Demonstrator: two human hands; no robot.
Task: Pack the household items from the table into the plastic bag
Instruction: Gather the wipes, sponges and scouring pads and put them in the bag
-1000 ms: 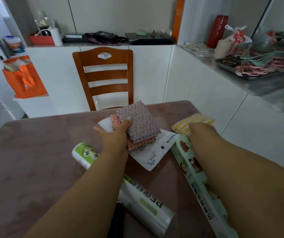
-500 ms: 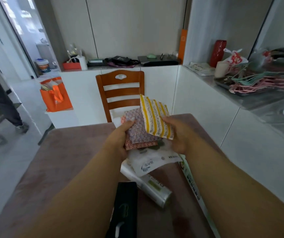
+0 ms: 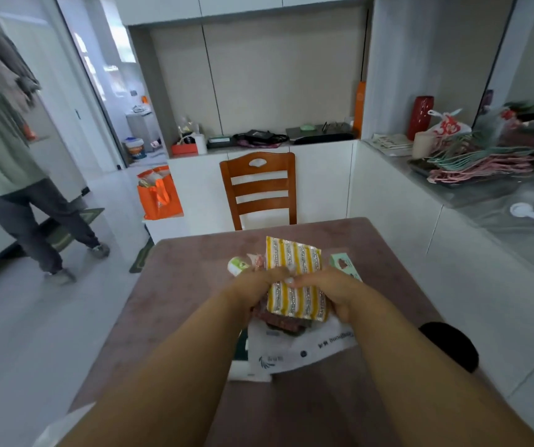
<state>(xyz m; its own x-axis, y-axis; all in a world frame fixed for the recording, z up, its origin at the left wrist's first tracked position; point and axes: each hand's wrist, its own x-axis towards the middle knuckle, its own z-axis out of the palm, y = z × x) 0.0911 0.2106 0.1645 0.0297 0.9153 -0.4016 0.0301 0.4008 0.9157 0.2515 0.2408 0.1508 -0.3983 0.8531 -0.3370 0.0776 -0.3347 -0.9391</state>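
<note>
A yellow-striped cloth (image 3: 294, 279) lies on top of a stack of patterned cloths (image 3: 280, 322) held above the brown table (image 3: 188, 285). My left hand (image 3: 252, 288) grips the stack's left side. My right hand (image 3: 333, 290) grips its right side, thumb across the striped cloth. A white plastic bag (image 3: 297, 351) with printed text hangs below the stack. Behind my hands, a green-and-white roll (image 3: 236, 265) and the end of a long green box (image 3: 344, 264) lie on the table.
A wooden chair (image 3: 259, 188) stands at the table's far edge. A person (image 3: 7, 175) stands on the floor at the left. An orange bag (image 3: 159, 196) sits by the cabinets. Hangers (image 3: 481, 162) and clutter fill the counter at the right.
My right hand lifted the striped cloth from the table and laid it on the stack in my left hand. Both hands now hold the stack closer to me; my view tilted up.
</note>
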